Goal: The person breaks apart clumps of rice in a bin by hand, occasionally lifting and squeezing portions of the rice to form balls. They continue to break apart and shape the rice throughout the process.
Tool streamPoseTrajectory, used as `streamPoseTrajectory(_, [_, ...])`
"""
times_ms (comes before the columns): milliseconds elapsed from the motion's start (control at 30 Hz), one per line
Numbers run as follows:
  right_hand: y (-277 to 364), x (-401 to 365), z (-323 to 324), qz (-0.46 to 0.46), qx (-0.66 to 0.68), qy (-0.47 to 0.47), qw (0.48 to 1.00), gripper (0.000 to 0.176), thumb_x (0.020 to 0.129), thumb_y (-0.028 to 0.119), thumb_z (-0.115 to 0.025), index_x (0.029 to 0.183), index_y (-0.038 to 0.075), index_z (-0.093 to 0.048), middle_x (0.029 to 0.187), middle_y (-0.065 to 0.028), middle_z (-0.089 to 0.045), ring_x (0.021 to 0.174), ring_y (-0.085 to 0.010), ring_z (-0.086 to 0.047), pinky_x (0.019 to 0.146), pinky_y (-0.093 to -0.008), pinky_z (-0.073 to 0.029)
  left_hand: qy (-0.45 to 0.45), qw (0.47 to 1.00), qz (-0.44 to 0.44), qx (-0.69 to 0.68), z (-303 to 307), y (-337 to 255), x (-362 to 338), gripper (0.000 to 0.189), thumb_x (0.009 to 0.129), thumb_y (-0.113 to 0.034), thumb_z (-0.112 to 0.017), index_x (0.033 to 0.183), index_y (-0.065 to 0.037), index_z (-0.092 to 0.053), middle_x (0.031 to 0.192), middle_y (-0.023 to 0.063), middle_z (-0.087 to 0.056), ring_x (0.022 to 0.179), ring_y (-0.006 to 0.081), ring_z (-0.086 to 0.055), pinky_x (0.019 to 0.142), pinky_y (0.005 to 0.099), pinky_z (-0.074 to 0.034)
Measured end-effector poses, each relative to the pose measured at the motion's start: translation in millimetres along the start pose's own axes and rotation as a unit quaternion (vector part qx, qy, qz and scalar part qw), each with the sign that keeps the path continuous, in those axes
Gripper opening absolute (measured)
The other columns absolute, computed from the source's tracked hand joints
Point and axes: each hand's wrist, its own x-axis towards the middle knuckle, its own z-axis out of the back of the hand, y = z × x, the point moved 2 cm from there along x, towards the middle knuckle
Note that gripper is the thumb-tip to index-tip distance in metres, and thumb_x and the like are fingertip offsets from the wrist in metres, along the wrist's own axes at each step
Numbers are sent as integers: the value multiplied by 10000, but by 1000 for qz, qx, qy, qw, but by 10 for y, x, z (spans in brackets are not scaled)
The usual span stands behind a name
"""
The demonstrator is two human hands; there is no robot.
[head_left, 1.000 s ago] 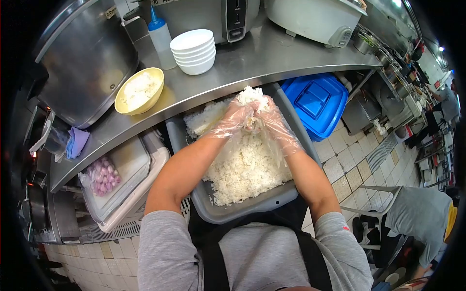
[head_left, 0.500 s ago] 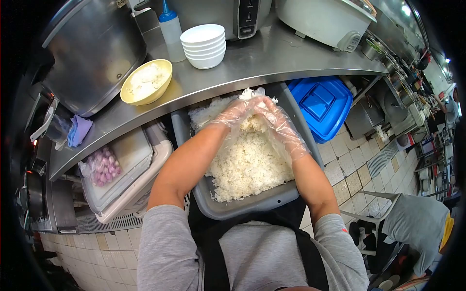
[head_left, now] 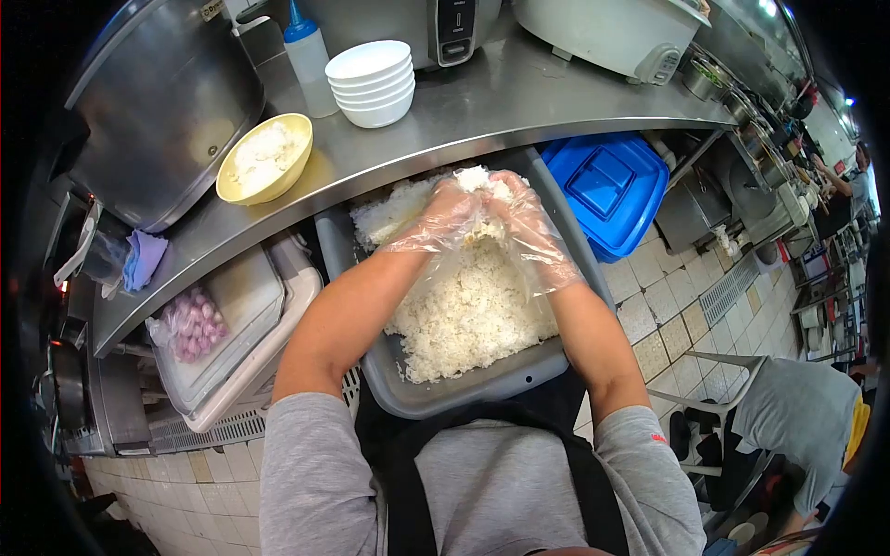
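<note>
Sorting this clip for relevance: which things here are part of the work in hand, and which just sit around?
In use: left hand and right hand, both gloved, pressing rice together; grey tub holding it.
Lying about: yellow bowl, stacked white bowls, squeeze bottle, blue lid, blue cloth, bag of pink pieces.

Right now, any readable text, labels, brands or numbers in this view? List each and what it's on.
No text reads clearly.
Small paper tag above the large steel pot: print too small.
Black control panel on the steel rice cooker: markings blurred.
Left hand, right hand, white cooked rice, blue plastic lid: no print visible.
</note>
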Motion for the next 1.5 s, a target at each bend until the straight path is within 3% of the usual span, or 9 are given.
streamPoseTrajectory(300, [170,-26,89,-97,135,-69,984,280,769,83,-644,1043,70,-585,925,-48,-600,867,-156,-565,760,-286,-465,-51,997,-44,-47,-127,-267,-219,504,802,-397,-675,1053,37,-626,988,122,-642,855,176,-577,770,333,-455])
streamPoseTrajectory(467, [215,-99,31,-235,383,-203,870,515,796,136,-658,1266,125,-448,1061,-81,-573,947,-200,-579,766,-364,-497,-67,980,154,-107,-89,330,67,807,800,-620,-575,1292,13,-479,1319,187,-475,1196,272,-459,955,386,-380])
streamPoseTrajectory(567, [-7,-40,-9,-149,470,-85,866,709,791,143,-656,1402,153,-296,1238,-110,-505,1058,-217,-539,863,-346,-464,-68,966,196,-152,-98,117,-38,755,814,-619,-559,1253,-7,-516,1256,160,-532,1114,265,-519,895,397,-431])
streamPoseTrajectory(667, [182,-131,-212,-181,305,-21,935,863,776,107,-653,1473,179,-149,1386,-134,-387,1178,-225,-466,984,-326,-379,-72,956,187,-213,-44,-100,-121,658,835,-602,-541,1170,-36,-573,1106,119,-619,944,239,-598,778,389,-488])
streamPoseTrajectory(833, [91,-112,-313,21,-70,128,989,1185,658,348,-818,1464,39,-6,1477,-187,-217,1367,-269,-225,1105,-347,-198,-11,964,201,-173,38,-361,-271,826,793,-658,-540,1346,-57,-412,1380,158,-413,1228,284,-447,981,382,-406])
streamPoseTrajectory(933, [-125,-62,-240,10,-199,117,973,1293,563,526,-822,1464,51,-26,1436,-254,-281,1332,-370,-297,1071,-374,-295,1,978,192,-83,-18,-214,-207,848,791,-633,-566,1375,-55,-356,1375,146,-404,1243,266,-424,991,373,-400])
streamPoseTrajectory(1100, [283,-123,-237,-57,-180,134,973,1161,608,244,-784,1442,-17,-19,1195,-169,-550,1107,-258,-534,980,-311,-402,49,993,18,-109,-200,-224,-306,659,802,-377,-709,1298,-42,-431,1170,106,-557,1039,182,-551,818,322,-485])
streamPoseTrajectory(1300, [-5,19,-168,-63,-304,67,948,979,677,326,-730,1400,-24,-171,1080,-194,-618,1018,-309,-601,909,-342,-460,46,995,-43,-75,-252,-202,-274,477,847,-320,-661,1200,-43,-499,998,51,-615,782,135,-594,528,228,-466])
streamPoseTrajectory(1500, [233,-98,-68,-87,-258,-11,962,654,744,348,-688,1277,50,-453,1108,-229,-605,1045,-352,-589,876,-374,-474,13,993,9,-116,-169,-196,-286,326,846,-224,-651,1095,-21,-596,941,68,-634,749,134,-589,590,272,-486])
